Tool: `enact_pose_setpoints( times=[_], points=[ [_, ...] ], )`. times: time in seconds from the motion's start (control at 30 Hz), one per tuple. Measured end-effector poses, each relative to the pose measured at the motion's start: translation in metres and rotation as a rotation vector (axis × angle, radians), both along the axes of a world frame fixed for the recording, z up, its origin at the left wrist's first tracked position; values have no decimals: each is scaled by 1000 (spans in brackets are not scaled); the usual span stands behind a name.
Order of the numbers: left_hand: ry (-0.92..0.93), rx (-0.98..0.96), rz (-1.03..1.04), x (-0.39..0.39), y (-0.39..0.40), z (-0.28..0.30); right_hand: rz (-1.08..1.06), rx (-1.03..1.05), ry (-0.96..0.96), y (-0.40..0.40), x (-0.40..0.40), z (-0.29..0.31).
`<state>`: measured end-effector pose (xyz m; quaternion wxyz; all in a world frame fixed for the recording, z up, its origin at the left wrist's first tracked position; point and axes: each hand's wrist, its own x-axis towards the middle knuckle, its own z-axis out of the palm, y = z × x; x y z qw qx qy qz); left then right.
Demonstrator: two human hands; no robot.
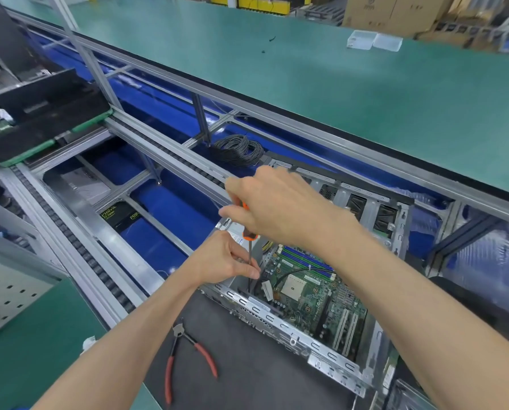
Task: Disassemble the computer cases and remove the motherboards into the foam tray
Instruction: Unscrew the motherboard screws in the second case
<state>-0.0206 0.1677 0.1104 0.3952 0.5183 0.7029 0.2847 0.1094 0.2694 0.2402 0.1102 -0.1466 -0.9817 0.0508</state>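
While gripped: screwdriver (249, 232) over motherboard (306, 288).

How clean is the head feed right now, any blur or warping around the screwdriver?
Head view: wide-angle warp bends the conveyor rails; cardboard boxes at top right are smeared; screwdriver and motherboard read sharp, evenly lit, with no strong glare.

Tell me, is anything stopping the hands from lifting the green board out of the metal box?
Probably yes. The motherboard lies inside the computer case, and the right hand and left hand are working a screwdriver at its edge. A black cable also crosses it.
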Motion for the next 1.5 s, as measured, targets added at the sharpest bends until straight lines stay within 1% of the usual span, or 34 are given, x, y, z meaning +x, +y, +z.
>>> enact_pose_setpoints(
  times=[0.07,0.17,0.2,0.23,0.27,0.33,0.37,0.4,0.47,0.6,0.63,0.67,0.7,0.77,0.8,0.83,0.87,1.0,1.03,1.07,1.1,1.17,1.2,1.23,1.27,1.4,1.43,1.47,1.5],
  points=[
    [-14,17,-10,0,0,-1,97,-105,-2,2,0,2],
    [-23,61,-21,1,1,-3,188,-389,-80,9,8,10],
    [-17,69,-26,1,2,-3,203,-436,-82,9,10,11],
    [-10,67,-27,0,2,-4,181,-433,-68,8,11,12],
    [-1,55,-22,0,2,-4,149,-373,-46,7,10,10],
    [9,30,-4,-2,3,-4,39,-126,-40,4,6,8],
    [8,31,2,-2,3,-5,8,-47,-46,2,4,8],
    [7,41,4,-2,3,-6,21,-30,-24,1,2,5],
    [15,69,2,-2,3,-6,85,-116,-14,2,0,6],
    [5,105,-29,-4,2,-6,189,-425,-92,11,9,13],
    [4,104,-31,-4,2,-7,192,-442,-77,11,11,13],
    [6,97,-28,-5,2,-8,169,-423,-54,10,11,12],
    [9,86,-21,-6,2,-9,130,-346,-26,11,10,9],
    [7,79,-19,-6,2,-10,13,-113,-37,8,6,6],
    [8,83,-22,-6,2,-10,-8,-32,-33,7,3,3],
    [12,84,-25,-6,3,-9,9,-16,-14,6,0,1],
    [17,79,-24,-5,3,-8,43,-51,-5,5,0,3],
    [36,75,-14,-5,4,-11,203,-438,-74,7,8,12],
    [38,83,-14,-5,5,-11,209,-476,-57,7,9,13],
    [44,81,-14,-5,5,-11,179,-449,-39,5,9,13],
    [49,73,-11,-5,5,-10,136,-350,-13,5,8,11],
    [46,59,-1,-5,5,-10,16,-60,-31,2,3,8],
    [42,58,3,-5,5,-10,8,0,-16,0,1,6],
    [41,57,7,-5,5,-10,42,-12,12,-1,-1,4],
    [42,59,7,-4,5,-9,84,-66,10,-1,-1,7],
    [32,91,-19,-4,4,-7,173,-398,-82,10,8,15],
    [32,94,-19,-5,4,-8,179,-438,-73,11,10,15],
    [35,88,-16,-6,4,-9,144,-432,-67,11,11,14],
    [38,80,-10,-6,4,-9,102,-361,-47,12,9,11]
  ],
)
